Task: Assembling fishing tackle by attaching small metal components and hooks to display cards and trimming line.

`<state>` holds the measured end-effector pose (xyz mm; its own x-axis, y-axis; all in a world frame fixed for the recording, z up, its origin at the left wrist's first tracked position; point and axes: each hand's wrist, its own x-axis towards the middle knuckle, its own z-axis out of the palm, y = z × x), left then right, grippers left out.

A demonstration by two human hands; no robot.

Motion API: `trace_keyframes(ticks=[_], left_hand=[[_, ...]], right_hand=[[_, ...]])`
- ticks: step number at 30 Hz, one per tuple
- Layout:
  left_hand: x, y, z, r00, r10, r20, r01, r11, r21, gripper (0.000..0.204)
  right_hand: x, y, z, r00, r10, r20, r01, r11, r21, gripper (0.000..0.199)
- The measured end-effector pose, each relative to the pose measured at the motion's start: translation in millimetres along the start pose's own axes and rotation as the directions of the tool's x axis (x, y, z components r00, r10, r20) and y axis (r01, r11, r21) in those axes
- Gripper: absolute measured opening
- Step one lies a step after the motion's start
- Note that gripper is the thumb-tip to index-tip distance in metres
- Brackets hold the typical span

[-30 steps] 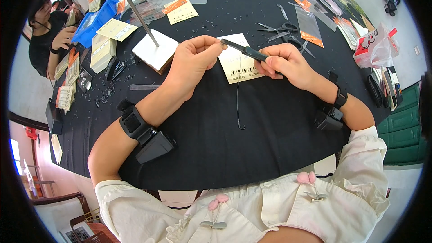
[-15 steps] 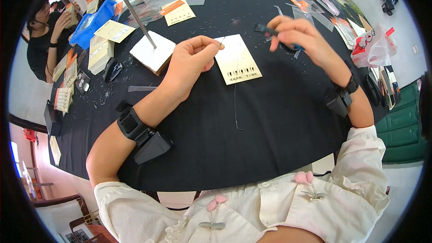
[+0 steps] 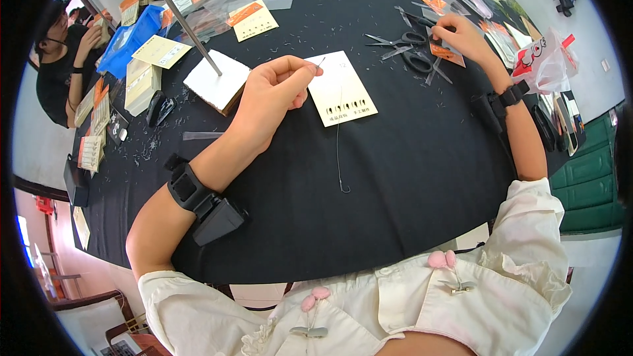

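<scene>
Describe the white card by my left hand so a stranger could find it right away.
On the black table, look just right of the left hand. The white card lies flat there, bearing a row of small dark marks, unlike the orange-topped cards farther back.

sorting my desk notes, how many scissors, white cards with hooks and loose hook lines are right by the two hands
scissors: 2
white card: 1
hook line: 1
total: 4

Left hand [image 3: 273, 89] pinches a thin wire [image 3: 338, 138] at a white card [image 3: 341, 88]; right hand [image 3: 461, 36] rests beside scissors [image 3: 412, 49] on the black surface [image 3: 395, 171].
</scene>
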<state>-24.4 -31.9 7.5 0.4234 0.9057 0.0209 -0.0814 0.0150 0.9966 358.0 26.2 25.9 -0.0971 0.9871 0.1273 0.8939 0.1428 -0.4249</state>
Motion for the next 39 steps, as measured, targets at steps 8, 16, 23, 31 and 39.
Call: trace_keyframes(ticks=[8,16,23,31,39], left_hand=[[0.0,1.2,-0.2,1.000,-0.011,-0.002,0.011,1.000,-0.024,0.018],[-1.1,3.1,1.3,1.000,-0.013,0.008,0.013,1.000,-0.008,0.017],[-0.4,2.1,0.2,1.000,0.000,0.022,0.000,1.000,-0.002,0.018],[-0.1,0.2,-0.2,1.000,0.000,0.027,0.000,1.000,-0.004,0.018],[0.5,-0.3,-2.1,1.000,-0.013,0.023,0.014,1.000,-0.016,0.018]], right_hand=[[-12.5,-45.9,0.3,0.866,-0.485,-0.122,0.455,0.866,-0.208,0.018],[-33.4,-88.1,24.7,0.828,-0.558,0.058,0.560,0.814,-0.155,0.013],[-24.4,-72.0,12.2,0.818,-0.575,-0.025,0.573,0.817,-0.066,0.007],[-4.8,8.6,-20.2,0.884,-0.390,-0.257,0.236,0.848,-0.475,0.017],[-4.0,-8.2,-23.4,0.910,-0.302,-0.284,0.252,0.947,-0.200,0.024]])
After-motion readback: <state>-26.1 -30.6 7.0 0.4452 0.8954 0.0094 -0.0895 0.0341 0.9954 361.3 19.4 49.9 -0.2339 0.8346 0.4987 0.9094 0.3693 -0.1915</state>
